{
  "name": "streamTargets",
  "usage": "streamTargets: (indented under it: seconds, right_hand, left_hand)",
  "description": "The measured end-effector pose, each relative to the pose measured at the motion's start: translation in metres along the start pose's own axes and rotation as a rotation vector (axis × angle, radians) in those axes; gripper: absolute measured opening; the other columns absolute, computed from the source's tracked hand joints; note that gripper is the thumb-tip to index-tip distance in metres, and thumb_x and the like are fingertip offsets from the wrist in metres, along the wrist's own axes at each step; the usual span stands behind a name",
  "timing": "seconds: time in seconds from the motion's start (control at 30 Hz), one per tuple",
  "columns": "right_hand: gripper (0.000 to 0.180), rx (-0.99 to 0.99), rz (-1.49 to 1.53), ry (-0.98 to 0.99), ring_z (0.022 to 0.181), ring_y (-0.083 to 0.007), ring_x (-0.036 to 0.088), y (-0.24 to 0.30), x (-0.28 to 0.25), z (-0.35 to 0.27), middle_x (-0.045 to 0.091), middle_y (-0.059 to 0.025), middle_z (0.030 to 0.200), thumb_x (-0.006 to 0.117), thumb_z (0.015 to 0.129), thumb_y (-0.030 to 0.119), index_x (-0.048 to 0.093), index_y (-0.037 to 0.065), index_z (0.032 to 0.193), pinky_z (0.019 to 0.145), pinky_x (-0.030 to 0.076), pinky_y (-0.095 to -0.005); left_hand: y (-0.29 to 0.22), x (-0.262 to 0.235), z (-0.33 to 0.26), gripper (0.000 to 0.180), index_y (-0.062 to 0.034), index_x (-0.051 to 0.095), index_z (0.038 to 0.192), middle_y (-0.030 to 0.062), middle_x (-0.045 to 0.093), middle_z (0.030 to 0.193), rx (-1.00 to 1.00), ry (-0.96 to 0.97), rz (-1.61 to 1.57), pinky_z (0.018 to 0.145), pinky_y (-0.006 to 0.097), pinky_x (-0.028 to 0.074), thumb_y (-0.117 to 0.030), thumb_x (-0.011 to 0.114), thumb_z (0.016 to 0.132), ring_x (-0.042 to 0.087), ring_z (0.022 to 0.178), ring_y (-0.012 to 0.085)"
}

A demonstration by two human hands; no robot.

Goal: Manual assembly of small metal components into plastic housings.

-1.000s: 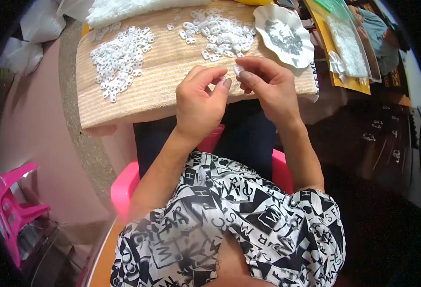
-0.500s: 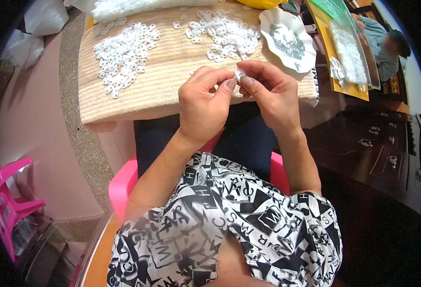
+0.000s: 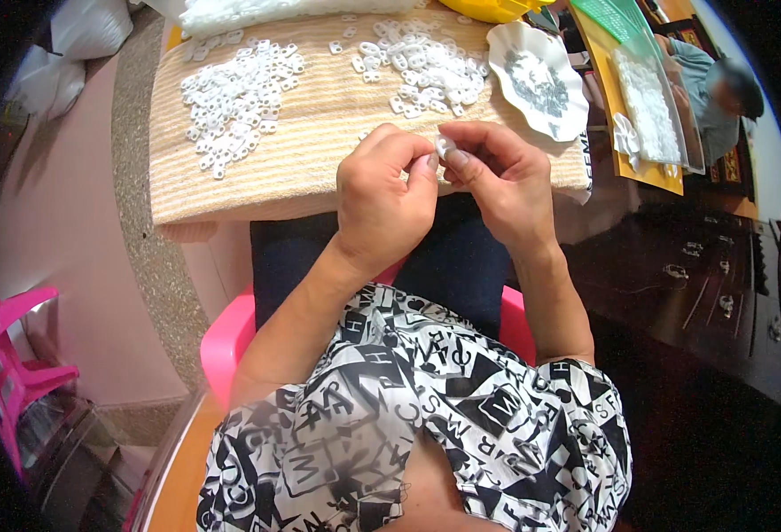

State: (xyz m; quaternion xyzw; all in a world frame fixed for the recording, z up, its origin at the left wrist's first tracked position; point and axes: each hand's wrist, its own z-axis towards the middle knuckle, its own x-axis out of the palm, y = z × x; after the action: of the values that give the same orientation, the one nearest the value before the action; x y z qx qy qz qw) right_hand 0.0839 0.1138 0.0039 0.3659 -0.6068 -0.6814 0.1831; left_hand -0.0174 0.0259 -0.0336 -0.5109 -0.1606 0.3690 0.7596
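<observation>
Over the near edge of the striped cloth, my right hand [image 3: 513,191] pinches a small white plastic piece [image 3: 445,146] between thumb and fingers. Right beside it, my left hand [image 3: 382,199] has thumb and forefinger pressed together at the piece's left side; whatever they grip is too small to make out. Loose white plastic pieces with holes [image 3: 235,105] lie in a pile at the left. Another pile of rounded white pieces [image 3: 435,71] spreads beyond my hands. To the right stands a wavy-rimmed white dish [image 3: 568,129] holding tiny grey and white bits [image 3: 537,82].
A striped beige cloth [image 3: 320,115] covers the work table. Along its far edge lie a clear bag of white pieces [image 3: 257,11] and a yellow container [image 3: 497,7]. At the right, a person [image 3: 710,97] sits beside another table with a clear tray [image 3: 648,106]. A pink chair [image 3: 23,346] stands left.
Both hands stay together around the white piece, with small finger shifts. The whole view has shifted slightly, and the person at the right has moved a little.
</observation>
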Motion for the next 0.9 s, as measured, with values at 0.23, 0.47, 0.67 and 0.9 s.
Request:
streamTargets:
  seconds: [0.23,0.47,0.67,0.9]
  right_hand:
    - [0.021,0.056,0.091,-0.005,0.067,-0.0051,0.053,0.0010,-0.0033,0.0015,0.060,-0.0022,0.079,0.057,0.077,0.003,0.058,-0.001,0.098,0.060,0.044,-0.0185]
    - [0.022,-0.011,0.016,-0.008,0.071,-0.0065,0.054,0.0025,-0.0049,0.0023,0.059,-0.0027,0.082,0.057,0.079,0.002,0.057,-0.002,0.101,0.064,0.045,-0.0187]
    - [0.022,-0.170,-0.154,-0.020,0.077,-0.0066,0.053,0.0092,-0.0029,0.0008,0.058,-0.0026,0.087,0.057,0.078,-0.002,0.057,-0.002,0.101,0.069,0.043,-0.0185]
    - [0.020,-0.206,-0.144,-0.039,0.075,-0.0110,0.057,0.0102,0.0029,-0.0011,0.061,-0.0076,0.085,0.056,0.075,-0.004,0.059,0.000,0.094,0.066,0.045,-0.0229]
  left_hand:
    - [0.0037,0.0011,0.0001,0.006,0.0004,0.054,0.068,0.0128,0.050,0.063,0.042,-0.019,0.010,0.051,0.034,0.041,0.006,0.055,0.067,0.052,0.056,0.0278]
    - [0.0035,0.0001,0.0000,0.006,0.0025,0.059,0.079,0.0054,0.055,0.069,-0.109,0.022,-0.058,0.053,0.023,0.038,-0.002,0.058,0.074,0.046,0.058,0.0104]
    - [-0.0005,0.0005,0.0025,0.010,0.0026,0.060,0.082,0.0096,0.057,0.074,-0.044,0.001,-0.051,0.057,0.026,0.041,-0.001,0.058,0.073,0.052,0.064,0.0170]
    - [-0.0036,-0.0007,0.0024,0.008,0.0037,0.059,0.080,0.0140,0.057,0.072,-0.027,-0.012,-0.138,0.058,0.029,0.044,0.002,0.058,0.072,0.056,0.065,0.0247]
